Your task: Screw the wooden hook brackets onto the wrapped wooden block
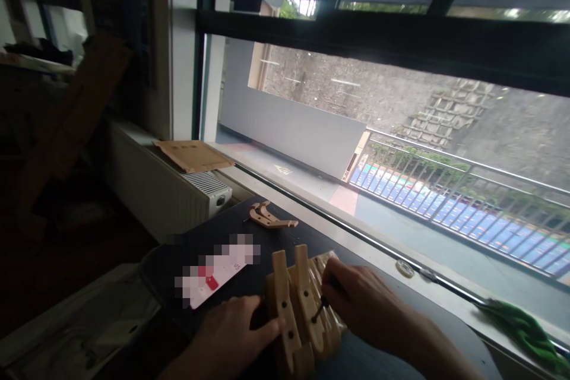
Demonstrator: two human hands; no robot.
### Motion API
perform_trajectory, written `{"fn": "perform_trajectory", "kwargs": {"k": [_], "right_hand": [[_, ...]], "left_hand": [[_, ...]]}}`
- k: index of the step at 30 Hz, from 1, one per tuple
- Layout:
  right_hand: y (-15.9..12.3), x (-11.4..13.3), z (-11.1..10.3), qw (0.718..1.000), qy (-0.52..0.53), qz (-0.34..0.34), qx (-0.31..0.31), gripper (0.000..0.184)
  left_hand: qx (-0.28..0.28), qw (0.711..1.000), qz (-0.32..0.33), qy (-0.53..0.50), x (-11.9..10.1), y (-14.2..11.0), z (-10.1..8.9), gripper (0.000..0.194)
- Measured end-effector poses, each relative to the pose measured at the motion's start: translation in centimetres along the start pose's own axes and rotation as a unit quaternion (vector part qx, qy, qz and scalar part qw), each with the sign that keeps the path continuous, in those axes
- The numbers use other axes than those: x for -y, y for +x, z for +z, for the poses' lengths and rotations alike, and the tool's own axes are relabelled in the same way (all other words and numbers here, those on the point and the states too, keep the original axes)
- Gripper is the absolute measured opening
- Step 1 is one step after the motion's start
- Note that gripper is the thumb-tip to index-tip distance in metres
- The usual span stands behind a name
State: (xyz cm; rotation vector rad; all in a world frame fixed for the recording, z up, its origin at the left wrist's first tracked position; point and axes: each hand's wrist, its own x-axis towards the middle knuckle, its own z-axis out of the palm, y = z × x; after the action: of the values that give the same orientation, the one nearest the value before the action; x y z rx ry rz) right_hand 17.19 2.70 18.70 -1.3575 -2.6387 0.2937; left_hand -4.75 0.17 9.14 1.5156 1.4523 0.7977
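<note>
On the dark table, a light wooden piece (pixel 291 300) has two upright curved arms with dark holes in them. My left hand (pixel 238 329) steadies it from the left, the thumb pressed on its side and the other fingers partly hidden. My right hand (pixel 351 291) is closed round a screwdriver (pixel 319 312), whose handle is mostly covered. The thin shaft slants down to a hole in the right arm of the piece. Shiny clear plastic wrap (pixel 328 261) lies beside and under the right hand. Farther back are loose curved wooden hooks (pixel 271 217).
A pale pink and white card-like rectangle (pixel 222 279), partly blurred, lies on the table's left side. Behind stands a radiator (pixel 214 187) with a flat cardboard piece (pixel 196 155) on top. Along the window sill are a tape roll (pixel 405 268) and a green cloth (pixel 521 329).
</note>
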Motion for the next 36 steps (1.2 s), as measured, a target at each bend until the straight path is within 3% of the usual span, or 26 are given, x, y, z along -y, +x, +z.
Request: {"fn": "perform_trajectory", "kwargs": {"k": [2, 4, 8, 11, 15, 20, 25, 31, 36], "right_hand": [[-0.1, 0.2, 0.1, 1.000, 0.002, -0.014, 0.008, 0.014], [0.1, 0.1, 0.1, 1.000, -0.006, -0.016, 0.006, 0.014], [0.9, -0.2, 0.5, 1.000, -0.019, 0.006, -0.001, 0.015], [1.1, -0.5, 1.4, 0.995, -0.033, 0.086, -0.030, 0.015], [0.3, -0.8, 1.9, 0.987, -0.044, 0.152, -0.036, 0.018], [-0.6, -0.9, -0.1, 0.996, 0.004, 0.081, 0.022, 0.015], [-0.8, -0.9, -1.5, 0.997, -0.001, 0.082, 0.002, 0.013], [-0.3, -1.0, -0.4, 0.997, 0.016, 0.073, -0.008, 0.015], [0.0, -1.2, 0.2, 0.997, 0.039, 0.071, 0.000, 0.016]], "left_hand": [[-0.017, 0.994, 0.001, 0.105, -1.3, -1.0, -0.6, 0.031], [-0.011, 0.993, 0.099, 0.069, -2.6, -0.8, -0.4, 0.026], [-0.012, 0.957, 0.286, 0.042, -3.2, 1.3, 2.0, 0.017], [0.005, 0.935, 0.344, 0.091, -2.4, 2.7, 3.9, 0.019], [0.001, 0.929, 0.343, 0.136, -1.7, 3.0, 4.8, 0.023], [0.004, 0.927, 0.346, 0.148, -1.6, 2.9, 4.6, 0.020], [0.017, 0.930, 0.320, 0.179, -1.8, 3.0, 4.5, 0.025], [0.035, 0.906, 0.360, 0.222, -1.2, 3.8, 4.4, 0.037], [0.019, 0.905, 0.363, 0.221, -0.9, 3.8, 4.3, 0.038]]}}
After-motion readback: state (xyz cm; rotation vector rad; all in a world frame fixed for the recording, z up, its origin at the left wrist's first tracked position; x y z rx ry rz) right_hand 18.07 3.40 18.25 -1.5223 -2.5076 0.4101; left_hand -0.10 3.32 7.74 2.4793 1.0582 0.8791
